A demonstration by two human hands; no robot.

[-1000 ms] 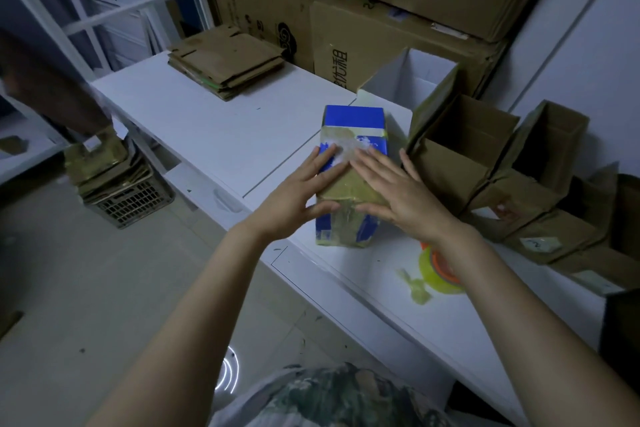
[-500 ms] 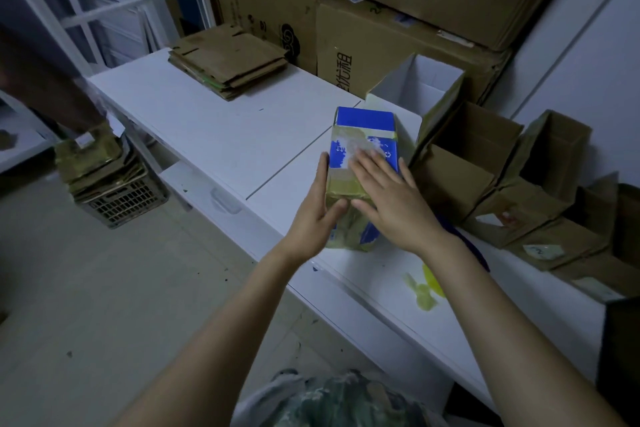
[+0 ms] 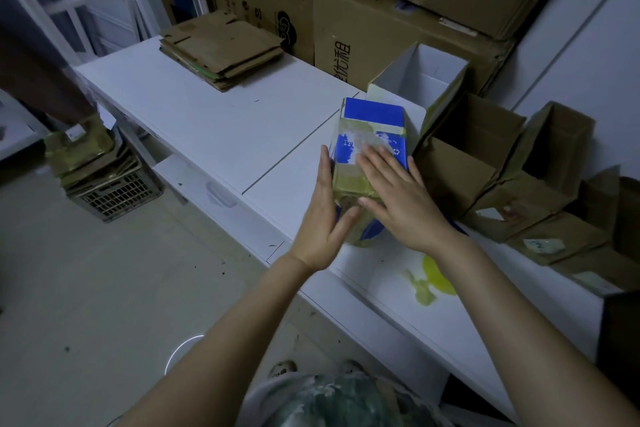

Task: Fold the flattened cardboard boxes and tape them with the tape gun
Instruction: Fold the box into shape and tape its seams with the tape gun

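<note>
tape: yellow tape roll (image 3: 437, 274), near right
left hand (image 3: 320, 218): fingers straight, flat against left side of blue-and-white taped cardboard box (image 3: 372, 135)
right hand (image 3: 398, 204): fingers spread, pressing taped top
box: mid white counter (image 3: 207, 121); likely light, crushable; hold side walls

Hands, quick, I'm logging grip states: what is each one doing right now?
Left hand: open, fingers straight against the blue box side.
Right hand: open, palm flat on its taped top.
</note>
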